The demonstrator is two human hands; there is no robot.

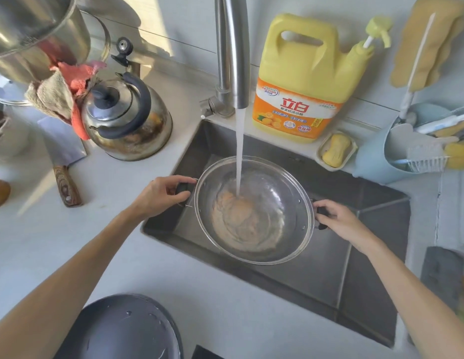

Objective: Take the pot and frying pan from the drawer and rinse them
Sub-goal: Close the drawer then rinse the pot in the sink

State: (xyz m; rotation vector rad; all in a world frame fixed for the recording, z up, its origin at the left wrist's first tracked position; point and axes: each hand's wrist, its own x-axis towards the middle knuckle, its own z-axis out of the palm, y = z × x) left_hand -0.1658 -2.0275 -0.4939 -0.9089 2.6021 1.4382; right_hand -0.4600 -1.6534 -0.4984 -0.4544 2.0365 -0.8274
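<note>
Head view: both hands, left (162, 194) and right (338, 221), grip pot (254, 211) handles, holding it level under tap (232, 47) stream so water pools inside sink (355, 268).

In the grey rectangular steel sink (368, 268): silver round steel pot (277, 198), black handles. Behind the sink: yellow plastic detergent jug (300, 73), orange-and-white label; yellow oval soap bar (335, 150). Front-left of the sink: dark grey round frying pan (122, 330).
</note>
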